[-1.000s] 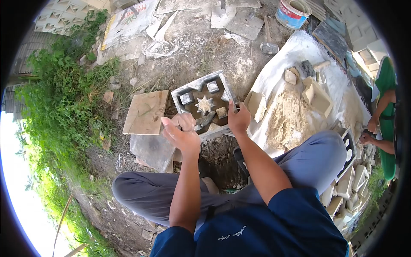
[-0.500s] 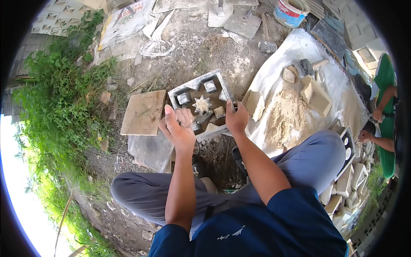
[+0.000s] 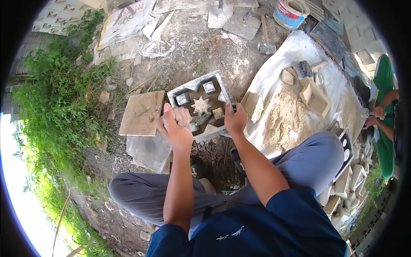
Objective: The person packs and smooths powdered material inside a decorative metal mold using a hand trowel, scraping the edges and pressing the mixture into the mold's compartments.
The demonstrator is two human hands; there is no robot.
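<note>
A grey rectangular mould [image 3: 199, 105] with a star-shaped block [image 3: 201, 106] at its centre and square blocks around it lies before my knees. My right hand [image 3: 235, 120] grips its right edge, the thumb on the rim. At its near left corner my left hand [image 3: 175, 128] is curled into a fist, thumb raised; whatever is inside those fingers is hidden. Beside the fist, a dark elongated piece [image 3: 203, 118] sits within the mould.
Wooden board [image 3: 142, 113] and grey slab [image 3: 147, 152] lie left. A sand pile [image 3: 284, 124] rests on a white sheet [image 3: 299, 47] at right, with a bucket [image 3: 291, 13] beyond. Far right, a co-worker's hands [image 3: 376, 118] show beside more cast pieces [image 3: 344, 184].
My left hand has shifted slightly left, its fist staying closed at the mould's corner. My right hand keeps its grip on the rim. The co-worker's two hands have come closer together.
</note>
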